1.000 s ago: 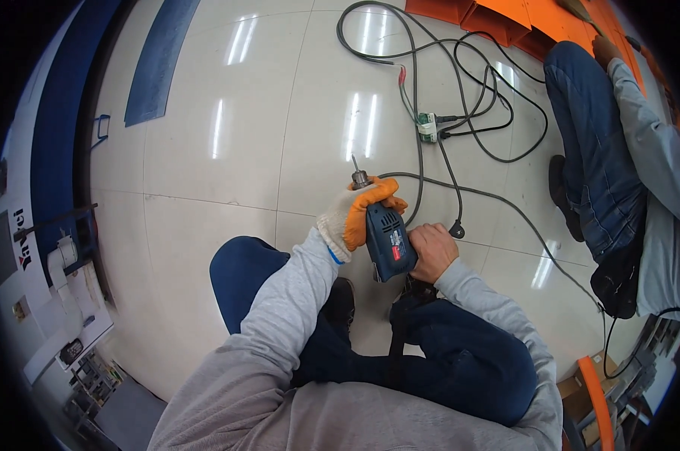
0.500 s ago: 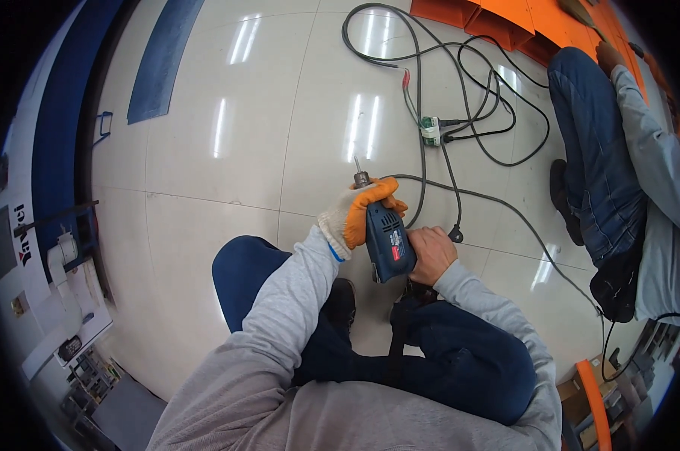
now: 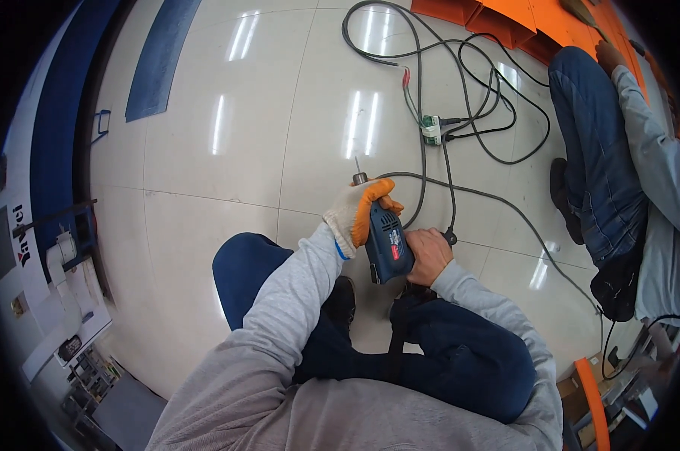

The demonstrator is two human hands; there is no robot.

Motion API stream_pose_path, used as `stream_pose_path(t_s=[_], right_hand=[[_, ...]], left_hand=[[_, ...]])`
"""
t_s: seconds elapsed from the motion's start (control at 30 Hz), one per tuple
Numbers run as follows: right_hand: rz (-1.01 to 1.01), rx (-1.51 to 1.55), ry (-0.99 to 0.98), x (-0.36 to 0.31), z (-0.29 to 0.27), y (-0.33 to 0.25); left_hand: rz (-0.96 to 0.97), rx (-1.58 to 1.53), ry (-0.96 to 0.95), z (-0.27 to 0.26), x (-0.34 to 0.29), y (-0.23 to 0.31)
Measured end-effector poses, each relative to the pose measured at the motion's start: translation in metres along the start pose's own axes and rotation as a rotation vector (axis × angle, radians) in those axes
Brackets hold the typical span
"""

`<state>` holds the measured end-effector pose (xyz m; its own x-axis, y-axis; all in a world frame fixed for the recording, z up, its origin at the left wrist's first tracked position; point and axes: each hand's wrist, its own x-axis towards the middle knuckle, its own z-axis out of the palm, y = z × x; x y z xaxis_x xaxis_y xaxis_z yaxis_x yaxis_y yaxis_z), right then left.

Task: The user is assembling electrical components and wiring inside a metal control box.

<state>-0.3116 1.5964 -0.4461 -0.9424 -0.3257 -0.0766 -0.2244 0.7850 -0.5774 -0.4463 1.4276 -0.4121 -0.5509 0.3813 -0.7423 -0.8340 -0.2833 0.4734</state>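
Head view, tool: You have a blue power drill [image 3: 390, 252] in front of you, raised over the floor [image 3: 204, 169] between your knees, its thin bit [image 3: 358, 163] pointing away from you.
Left grip: Your left hand [image 3: 355, 214], in a knit glove with orange coating, is wrapped around the drill's front, just behind the metal chuck [image 3: 361, 179].
Right grip: Your bare right hand [image 3: 428, 254] is closed at the right side of the body, probably around the handle; handle and trigger are covered, so I cannot tell where your index finger rests.
Weight: Expect a fairly heavy, dense tool, worth two hands.
Casing: It looks hard and rigid; squeezing should not deform it.
Slip: The shell looks smooth; your coated glove likely holds better than bare skin.
Fragile part: The bit is the likeliest piece to bend or snap, so don't hold or lean on it.
Best hold: Handle in the right, front housing in the left, clear of the vent slots [image 3: 389, 220] and chuck, where turning metal could catch knit.
Cable drag: A dark cable [image 3: 498, 198] trails rightward and a black plug [image 3: 450, 236] shows just beside your right hand; I cannot tell which lead feeds the drill.
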Motion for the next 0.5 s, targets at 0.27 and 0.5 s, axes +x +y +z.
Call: stream_pose_path(t_s=[0.27, 0.5], right_hand=[[0.171, 0.114, -0.174, 0.008, -0.009, -0.011], [0.275, 0.491, -0.410, 0.019, -0.043, -0.002]], left_hand=[[-0.228, -0.181, 0.028, -0.016, 0.011, -0.009], [-0.233, -0.018, 0.137, -0.006, -0.005, -0.002]])
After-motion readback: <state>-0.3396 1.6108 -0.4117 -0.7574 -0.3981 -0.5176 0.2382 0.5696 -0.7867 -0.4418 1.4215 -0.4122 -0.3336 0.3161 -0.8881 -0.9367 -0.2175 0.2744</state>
